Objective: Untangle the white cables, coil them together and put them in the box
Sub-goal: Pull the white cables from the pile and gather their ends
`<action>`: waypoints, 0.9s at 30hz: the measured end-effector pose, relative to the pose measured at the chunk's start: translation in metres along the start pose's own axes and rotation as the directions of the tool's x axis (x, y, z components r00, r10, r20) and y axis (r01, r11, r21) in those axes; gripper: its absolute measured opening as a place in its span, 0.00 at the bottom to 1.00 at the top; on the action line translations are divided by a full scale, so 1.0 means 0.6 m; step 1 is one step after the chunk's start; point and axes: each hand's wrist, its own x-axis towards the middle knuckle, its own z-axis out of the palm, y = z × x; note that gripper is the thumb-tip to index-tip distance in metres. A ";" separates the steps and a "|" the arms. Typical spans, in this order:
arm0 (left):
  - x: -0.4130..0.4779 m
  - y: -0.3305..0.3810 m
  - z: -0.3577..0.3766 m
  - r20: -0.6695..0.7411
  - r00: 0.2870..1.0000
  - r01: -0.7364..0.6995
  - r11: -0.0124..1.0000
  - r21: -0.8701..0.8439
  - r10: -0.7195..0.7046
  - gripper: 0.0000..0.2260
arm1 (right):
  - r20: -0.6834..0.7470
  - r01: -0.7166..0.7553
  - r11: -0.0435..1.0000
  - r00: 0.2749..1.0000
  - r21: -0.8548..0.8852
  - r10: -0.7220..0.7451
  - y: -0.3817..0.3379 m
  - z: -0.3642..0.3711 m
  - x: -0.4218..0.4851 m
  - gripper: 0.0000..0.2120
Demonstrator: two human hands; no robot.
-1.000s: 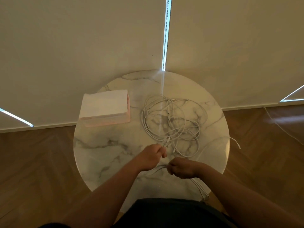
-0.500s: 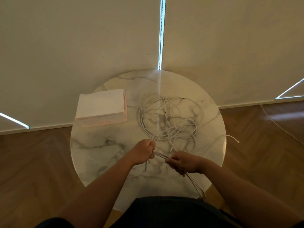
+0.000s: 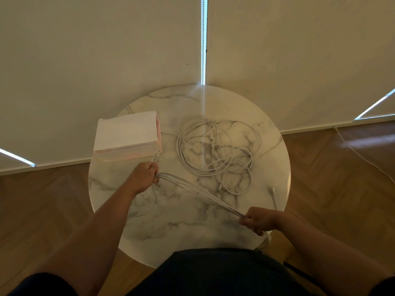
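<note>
A loose tangle of white cables [image 3: 215,154] lies on the right half of the round marble table [image 3: 177,212]. Several strands [image 3: 198,192] are pulled out of it and run taut between my hands. My left hand [image 3: 146,175] grips the plug ends just in front of the box, with the connectors sticking up past my fist. My right hand [image 3: 259,220] grips the same strands near the table's front right edge. The white and pink box [image 3: 127,135] sits closed at the table's back left.
One cable end [image 3: 274,192] lies by the right rim, and cable hangs off the front edge below my right hand. Cream blinds hang behind the table. Wood floor surrounds it, with a thin cord [image 3: 361,154] on the floor at the right.
My hands have drawn apart: the left went up and left toward the box, the right went down and right toward the table edge, stretching the held strands straight between them.
</note>
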 end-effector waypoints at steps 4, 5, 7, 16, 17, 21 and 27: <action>0.005 0.012 -0.002 -0.023 1.000 0.010 0.999 -0.054 -0.011 0.13 | -0.007 -0.035 0.983 0.999 -0.179 0.035 -0.007 -0.002 0.003 0.21; 0.007 0.011 -0.007 -0.035 0.999 0.000 0.999 -0.044 -0.001 0.13 | -0.025 -0.057 0.980 0.998 -0.188 0.053 -0.007 -0.004 0.003 0.22; 0.010 0.009 -0.016 -0.047 0.998 -0.033 0.999 -0.018 0.032 0.12 | -0.074 -0.074 0.975 0.995 -0.210 0.060 -0.009 -0.007 0.002 0.22; 0.027 -0.003 -0.034 -0.033 0.972 0.187 0.856 -0.481 -0.232 0.13 | -0.345 -0.046 0.974 0.938 -0.223 -0.035 -0.003 -0.031 0.005 0.21; 0.025 -0.005 -0.033 -0.036 0.970 0.191 0.847 -0.496 -0.240 0.13 | -0.326 -0.066 0.977 0.945 -0.202 -0.004 0.004 -0.028 0.002 0.21; 0.021 -0.004 -0.015 0.016 0.976 0.202 0.868 -0.454 -0.218 0.14 | -0.227 -0.183 0.975 0.962 -0.130 0.150 0.027 -0.013 -0.016 0.21; 0.010 0.030 0.032 0.136 0.979 0.192 0.901 -0.389 -0.150 0.13 | -0.214 -0.384 0.886 0.918 -0.261 0.335 0.057 -0.013 -0.028 0.21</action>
